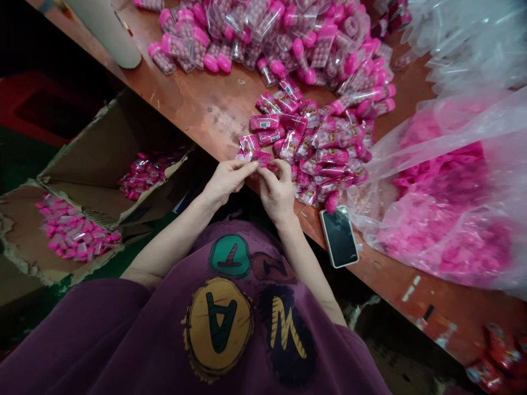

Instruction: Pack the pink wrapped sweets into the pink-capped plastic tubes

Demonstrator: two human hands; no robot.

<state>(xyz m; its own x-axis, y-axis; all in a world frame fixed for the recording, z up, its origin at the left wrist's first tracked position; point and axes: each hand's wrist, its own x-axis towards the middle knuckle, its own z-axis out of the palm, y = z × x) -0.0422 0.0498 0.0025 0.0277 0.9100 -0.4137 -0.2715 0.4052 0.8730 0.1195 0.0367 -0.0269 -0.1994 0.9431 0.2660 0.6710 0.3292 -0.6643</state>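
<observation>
Both hands meet at the table's edge over a small pink printed wrapper [261, 158]. My left hand [228, 178] pinches its near left part between thumb and finger. My right hand [279, 189] is closed at its right side, thumb against the same wrapper. Whether anything is inside the wrapper is hidden by my fingers. Just beyond my hands lies a pile of pink-wrapped candy tubes [329, 145]. Farther back is a large heap of clear candy bottles [263, 27] with pink caps and pink balls inside.
A phone [340, 237] lies at the table edge on the right. A clear plastic bag [453, 214] of pink pieces sits beyond it. Cardboard boxes [78, 164] with pink packs stand below left. A pale cylinder [111, 33] stands at far left; red packets [496, 351] lie lower right.
</observation>
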